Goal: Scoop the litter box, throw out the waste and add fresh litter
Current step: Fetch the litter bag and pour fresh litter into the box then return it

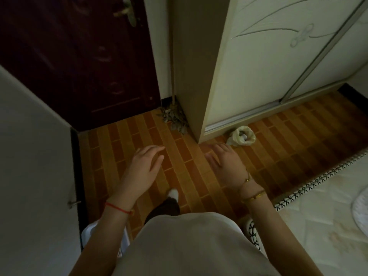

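**A:** How do the hands sit?

**B:** Both are out in front over the floor, palms down, well apart. The left hand is wide, its fingers relaxed and a little bent, and it holds nothing. The right hand is wide too, its fingers straight and a bit blurred, also holding nothing.

**A:** And the bag?

**B:** The bag lies on the floor against the wardrobe base, just beyond the right hand, its mouth open upward. I cannot tell what is in it.

**A:** What hems things in?

**B:** A white panel on the left and a dark door ahead. The wardrobe corner juts out between the hands. The bed edge runs along the right. A mop stands in the nook beside the wardrobe.

**A:** Any open floor?

**B:** There is a strip from the foot towards the door, and a band between wardrobe and bed. A white plastic rim shows by the left elbow, and I cannot tell what it is.
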`<state>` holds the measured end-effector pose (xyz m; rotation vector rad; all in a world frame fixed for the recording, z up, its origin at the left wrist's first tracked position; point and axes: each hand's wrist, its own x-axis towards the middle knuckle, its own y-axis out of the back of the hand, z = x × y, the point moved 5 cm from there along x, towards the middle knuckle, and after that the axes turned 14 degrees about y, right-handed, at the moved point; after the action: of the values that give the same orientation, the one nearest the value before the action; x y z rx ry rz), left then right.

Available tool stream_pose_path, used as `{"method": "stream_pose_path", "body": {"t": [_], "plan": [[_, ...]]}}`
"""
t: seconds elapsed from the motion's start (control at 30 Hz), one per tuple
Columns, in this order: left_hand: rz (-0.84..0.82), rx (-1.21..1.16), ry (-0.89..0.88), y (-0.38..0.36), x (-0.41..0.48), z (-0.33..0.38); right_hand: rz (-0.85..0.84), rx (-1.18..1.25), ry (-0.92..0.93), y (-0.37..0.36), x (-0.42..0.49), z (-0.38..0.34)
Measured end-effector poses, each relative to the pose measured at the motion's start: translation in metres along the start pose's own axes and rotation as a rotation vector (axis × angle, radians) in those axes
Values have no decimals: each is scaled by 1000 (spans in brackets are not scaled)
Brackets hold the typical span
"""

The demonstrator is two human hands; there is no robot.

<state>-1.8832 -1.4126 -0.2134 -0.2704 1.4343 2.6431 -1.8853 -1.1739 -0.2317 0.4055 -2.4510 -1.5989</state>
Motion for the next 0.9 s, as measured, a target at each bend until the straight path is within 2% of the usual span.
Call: {"method": "stream_pose_path", "body": {"t": [0.3, 0.53, 0.9], "plan": [[-151, 18, -176, -22, 154, 69, 63, 63, -221, 16, 60, 94], [-260, 87, -350, -44, 264, 141, 185, 96, -419, 44, 110, 163], [-467, 194, -580, -117, 349, 242, 245, 141, -650, 59, 114, 253]]}}
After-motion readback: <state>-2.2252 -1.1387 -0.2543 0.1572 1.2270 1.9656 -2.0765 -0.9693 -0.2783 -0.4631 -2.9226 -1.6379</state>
